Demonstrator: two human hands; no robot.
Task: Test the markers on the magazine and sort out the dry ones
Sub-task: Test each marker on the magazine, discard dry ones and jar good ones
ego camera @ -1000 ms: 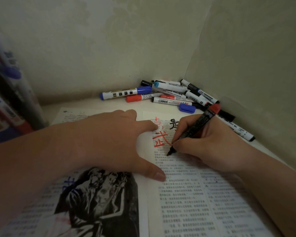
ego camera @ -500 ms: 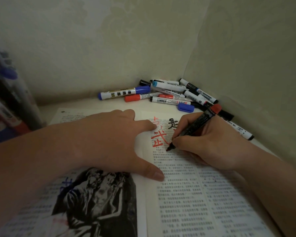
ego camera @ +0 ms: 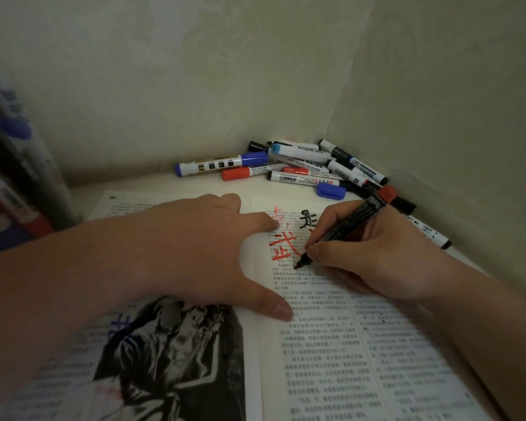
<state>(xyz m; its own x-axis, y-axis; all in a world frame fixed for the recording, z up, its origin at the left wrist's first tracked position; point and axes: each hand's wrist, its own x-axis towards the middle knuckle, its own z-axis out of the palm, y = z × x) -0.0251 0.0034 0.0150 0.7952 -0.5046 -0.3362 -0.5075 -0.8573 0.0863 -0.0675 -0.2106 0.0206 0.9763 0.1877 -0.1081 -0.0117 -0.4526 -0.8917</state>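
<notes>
Fingers (ego camera: pixel 328 249) of right hand (ego camera: pixel 386 256) around marker (ego camera: pixel 349 224) on magazine (ego camera: pixel 331 360)

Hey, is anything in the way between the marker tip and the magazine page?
Nothing visible. The right hand grips the black marker with a red end, tip at the open magazine's right page; the flat left hand lies beside, apart.

Magazine (ego camera: pixel 331 360) lies on the tabletop (ego camera: pixel 140 183) at six o'clock; marker pile (ego camera: pixel 301 165) behind it at one o'clock, in the wall corner (ego camera: pixel 340 101)
</notes>
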